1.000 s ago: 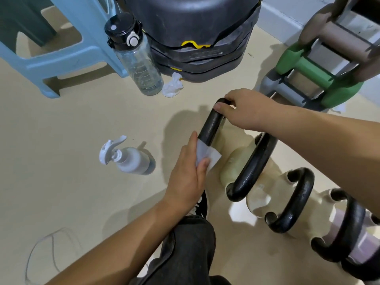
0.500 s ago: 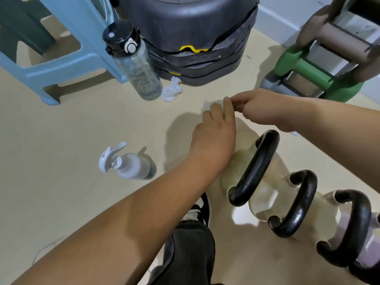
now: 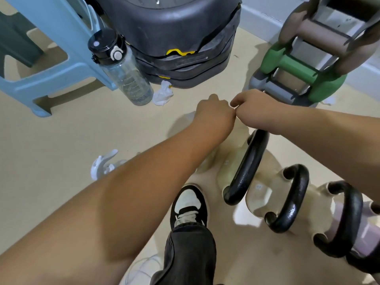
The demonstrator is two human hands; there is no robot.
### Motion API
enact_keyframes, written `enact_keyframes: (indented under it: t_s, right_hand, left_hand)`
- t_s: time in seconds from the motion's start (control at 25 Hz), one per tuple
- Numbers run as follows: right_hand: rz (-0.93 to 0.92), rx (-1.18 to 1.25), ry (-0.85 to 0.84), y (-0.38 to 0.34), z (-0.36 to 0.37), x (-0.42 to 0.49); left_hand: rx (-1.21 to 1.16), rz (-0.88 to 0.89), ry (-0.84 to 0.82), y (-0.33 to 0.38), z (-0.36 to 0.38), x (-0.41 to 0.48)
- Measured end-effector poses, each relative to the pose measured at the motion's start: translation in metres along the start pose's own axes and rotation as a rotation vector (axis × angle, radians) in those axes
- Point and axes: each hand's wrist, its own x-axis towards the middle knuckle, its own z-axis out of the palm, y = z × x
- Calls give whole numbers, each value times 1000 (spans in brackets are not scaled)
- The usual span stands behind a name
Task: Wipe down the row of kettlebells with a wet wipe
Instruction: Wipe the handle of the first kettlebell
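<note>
Head view, desk here: where are the hands?

Operator: Both sit just above centre frame. I see the left hand point(image 3: 213, 115) and the right hand point(image 3: 261, 109) with fingers curled and knuckles touching. Whatever lies between them is hidden, so I cannot tell whether they pinch something or are simply closed. No wet wipe shows in either.

Desk: And the kettlebells?

Operator: The row of kettlebells point(image 3: 296, 192) runs from below the hands to the lower right corner. They have cream bodies and black handles point(image 3: 246, 167), three in plain view. One more cream body peeks from under the left forearm point(image 3: 154, 171), mostly covered. Neither hand grips a handle.

Desk: How far along?

Operator: I'd judge it under way, not finished. A crumpled white wad point(image 3: 163, 96) lies on the floor point(image 3: 61, 140) in the upper middle, likely a spent wipe. No wet sheen tells me which bells are done, so I'd count the three open handles as left to do.

Desk: Containers?

Operator: A clear water bottle point(image 3: 125, 79) with its black lid on stands at upper left, just beside the blue stool point(image 3: 57, 70). I cannot make out a liquid level. A spray bottle point(image 3: 102, 166) lies at left centre, half behind the forearm, its contents hidden.
</note>
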Motion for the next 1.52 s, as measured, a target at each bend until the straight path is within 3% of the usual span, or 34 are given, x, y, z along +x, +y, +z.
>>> enact_keyframes:
  t_s: [0.08, 0.16, 0.36, 0.48, 0.64, 1.08, 1.2, 1.36, 1.4, 1.52]
  right_hand:
    - [9, 33, -15, 0, -1, 0]
    - [-3, 48, -37, 0, 0, 0]
    - [-34, 102, -22, -9, 6, -1]
    - [-8, 244, 35, -15, 10, 2]
    - [28, 355, 25, -20, 12, 3]
    - [-166, 23, -35, -17, 17, -4]
    - [-193, -15, -34, -20, 19, -6]
    - [-23, 171, -111, -21, 14, 5]
    - [32, 200, -126, -20, 13, 6]
    - [64, 239, -152, -16, 8, 7]
  left_hand:
    - [-153, -16, 188, -3, 29, -32]
    - [-306, -69, 263, -4, 55, -69]
    - [-322, -10, 396, -3, 61, -91]
    - [-562, -160, 221, -13, 36, -42]
    - [-608, -289, 51, -20, 14, 6]
    - [-1176, -310, 436, 8, 91, -131]
    - [-1175, -322, 324, -11, 64, -85]
    - [-1395, -354, -95, -45, 25, -3]
    - [-1404, -365, -127, -44, 22, 6]
    - [-1175, -354, 88, -25, 21, -6]
